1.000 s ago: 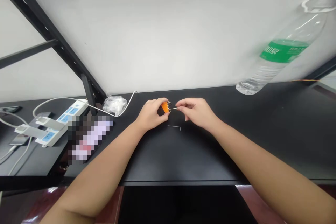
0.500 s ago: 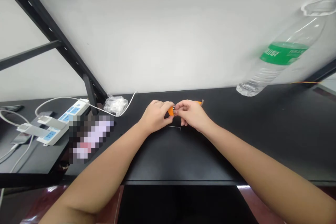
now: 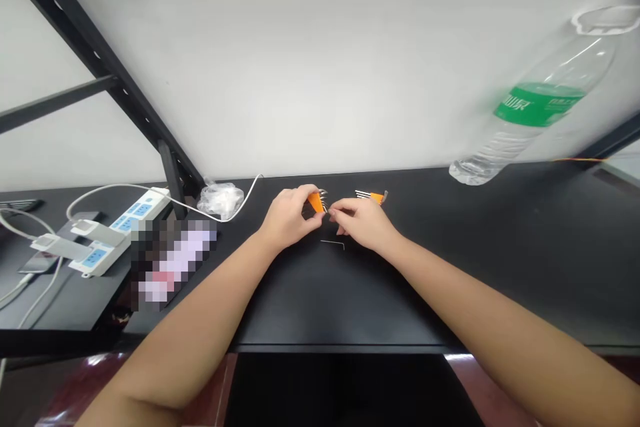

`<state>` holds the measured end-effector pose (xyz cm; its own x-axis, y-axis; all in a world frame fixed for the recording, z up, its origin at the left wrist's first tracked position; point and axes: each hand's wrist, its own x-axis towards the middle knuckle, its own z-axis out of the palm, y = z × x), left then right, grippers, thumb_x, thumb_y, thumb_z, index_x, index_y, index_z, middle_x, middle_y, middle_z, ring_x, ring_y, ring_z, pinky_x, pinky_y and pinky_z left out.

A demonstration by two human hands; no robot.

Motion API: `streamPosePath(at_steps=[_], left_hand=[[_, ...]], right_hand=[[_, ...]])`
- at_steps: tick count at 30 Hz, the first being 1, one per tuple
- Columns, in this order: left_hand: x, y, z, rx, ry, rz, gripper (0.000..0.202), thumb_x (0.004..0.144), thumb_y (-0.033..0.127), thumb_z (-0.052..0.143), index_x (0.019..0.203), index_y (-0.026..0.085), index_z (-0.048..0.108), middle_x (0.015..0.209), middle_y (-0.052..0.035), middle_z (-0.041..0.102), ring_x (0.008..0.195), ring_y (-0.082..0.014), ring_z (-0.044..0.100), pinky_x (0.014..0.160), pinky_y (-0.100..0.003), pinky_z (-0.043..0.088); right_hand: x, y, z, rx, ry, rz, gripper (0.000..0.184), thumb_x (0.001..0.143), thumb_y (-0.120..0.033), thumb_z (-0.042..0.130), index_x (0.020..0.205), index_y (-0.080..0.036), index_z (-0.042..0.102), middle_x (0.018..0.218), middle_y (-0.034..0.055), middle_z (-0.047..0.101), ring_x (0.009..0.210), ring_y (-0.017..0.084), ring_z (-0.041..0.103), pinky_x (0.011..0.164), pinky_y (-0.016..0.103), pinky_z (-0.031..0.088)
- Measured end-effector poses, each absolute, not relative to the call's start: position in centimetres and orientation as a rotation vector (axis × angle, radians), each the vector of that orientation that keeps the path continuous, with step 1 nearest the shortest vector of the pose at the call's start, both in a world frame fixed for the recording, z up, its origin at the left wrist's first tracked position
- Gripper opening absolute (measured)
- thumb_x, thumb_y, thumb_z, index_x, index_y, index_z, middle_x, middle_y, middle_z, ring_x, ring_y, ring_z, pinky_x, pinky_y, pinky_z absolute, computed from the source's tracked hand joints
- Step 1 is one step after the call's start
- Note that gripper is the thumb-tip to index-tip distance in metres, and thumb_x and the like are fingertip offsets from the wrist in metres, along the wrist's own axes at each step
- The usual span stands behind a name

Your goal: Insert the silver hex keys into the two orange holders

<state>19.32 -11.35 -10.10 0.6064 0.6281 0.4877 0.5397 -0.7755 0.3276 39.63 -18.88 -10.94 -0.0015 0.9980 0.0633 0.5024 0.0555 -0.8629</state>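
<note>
An orange hex key holder is held between the thumb and fingers of my left hand. Bent metal key ends stick out of its right side. My right hand is closed in a pinch just right of the holder, at the end of a small hex key; the fingers hide most of it. One loose L-shaped hex key lies on the black table below both hands. Behind my right hand rests a second orange holder with several hex keys in it.
A clear plastic bottle with a green label stands at the back right by the wall. On the left are a crumpled plastic bag, a white cable, a power strip with chargers, and a black metal frame.
My right hand has shifted slightly left and down, uncovering the second orange holder. My left hand has moved slightly left and turned, showing more of its holder and the key ends.
</note>
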Motion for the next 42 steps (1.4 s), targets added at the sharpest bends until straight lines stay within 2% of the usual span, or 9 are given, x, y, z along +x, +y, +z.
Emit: streamPosePath(at_steps=[4,7,10,13,18,23,33,39,42], left_hand=[[19.4,-11.5,-10.1,2.691,0.935,0.864,0.043,0.085,0.031,0.073,0.125,0.024,0.059,0.117,-0.0042,0.074,0.104,-0.0243,0.070,0.100,-0.041,0.053],[19.5,-11.6,-10.1,2.680,0.930,0.870,0.041,0.085,0.032,0.072,0.124,0.024,0.059,0.115,-0.0044,0.074,0.104,-0.0243,0.070,0.100,-0.041,0.052],[19.6,-11.6,-10.2,2.676,0.910,0.846,0.042,0.085,0.031,0.072,0.124,0.024,0.059,0.114,-0.0038,0.074,0.102,-0.0235,0.070,0.100,-0.041,0.052],[19.4,-11.4,-10.3,2.663,0.896,0.825,0.042,0.085,0.031,0.072,0.125,0.024,0.058,0.116,-0.0031,0.073,0.101,-0.0224,0.070,0.099,-0.041,0.052],[19.0,-11.0,-10.4,2.654,0.927,0.808,0.043,0.085,0.029,0.071,0.126,0.023,0.058,0.117,-0.0049,0.072,0.103,-0.0231,0.069,0.098,-0.041,0.052],[19.0,-10.9,-10.4,2.684,0.902,0.798,0.043,0.085,0.030,0.070,0.125,0.024,0.057,0.113,-0.0036,0.073,0.100,-0.0232,0.069,0.096,-0.042,0.053],[19.1,-10.8,-10.5,2.678,0.935,0.790,0.046,0.083,0.031,0.072,0.126,0.025,0.057,0.110,-0.0031,0.073,0.098,-0.0227,0.069,0.092,-0.039,0.055],[19.0,-11.0,-10.2,2.678,0.921,0.796,0.045,0.083,0.030,0.073,0.125,0.025,0.057,0.112,-0.0035,0.073,0.099,-0.0228,0.070,0.093,-0.039,0.055],[19.0,-11.1,-10.2,2.671,0.912,0.810,0.044,0.084,0.030,0.072,0.125,0.024,0.057,0.113,-0.0032,0.073,0.099,-0.0223,0.070,0.094,-0.038,0.054]], right_hand=[[40.0,-18.6,-11.3,-1.505,-1.568,0.900,0.020,0.089,-0.027,0.059,0.103,-0.024,0.073,0.094,0.0038,0.078,0.068,0.020,0.073,0.068,0.034,0.059],[40.1,-18.5,-11.3,-1.488,-1.618,0.868,0.018,0.091,-0.035,0.059,0.099,-0.024,0.072,0.087,0.0030,0.076,0.067,0.020,0.072,0.066,0.034,0.057],[40.5,-18.4,-11.1,-1.555,-1.745,0.678,0.017,0.092,-0.032,0.057,0.091,-0.023,0.072,0.081,0.0015,0.074,0.069,0.019,0.068,0.068,0.034,0.053],[41.3,-18.6,-10.6,-1.601,-1.903,0.484,0.015,0.090,-0.027,0.057,0.088,-0.023,0.071,0.084,0.0017,0.073,0.075,0.019,0.065,0.071,0.034,0.049],[41.5,-19.7,-9.7,-1.514,-2.272,0.550,0.012,0.085,-0.032,0.067,0.092,-0.022,0.069,0.096,0.0045,0.069,0.078,0.019,0.062,0.068,0.031,0.047],[40.0,-20.4,-9.8,-1.623,-2.464,0.465,0.004,0.082,-0.017,0.063,0.082,-0.021,0.064,0.091,0.0053,0.067,0.072,0.018,0.061,0.062,0.030,0.042],[40.6,-20.3,-9.5,-1.730,-2.538,0.274,0.012,0.080,-0.013,0.060,0.071,-0.020,0.058,0.084,0.0089,0.067,0.072,0.021,0.062,0.059,0.031,0.037],[41.0,-19.5,-9.5,-1.579,-2.239,0.415,0.010,0.082,-0.012,0.057,0.080,-0.022,0.055,0.076,0.0007,0.064,0.067,0.016,0.057,0.062,0.028,0.038],[41.5,-19.0,-9.5,-1.472,-2.160,0.425,0.011,0.084,-0.011,0.054,0.084,-0.022,0.057,0.078,-0.0002,0.064,0.070,0.016,0.057,0.066,0.028,0.040]])
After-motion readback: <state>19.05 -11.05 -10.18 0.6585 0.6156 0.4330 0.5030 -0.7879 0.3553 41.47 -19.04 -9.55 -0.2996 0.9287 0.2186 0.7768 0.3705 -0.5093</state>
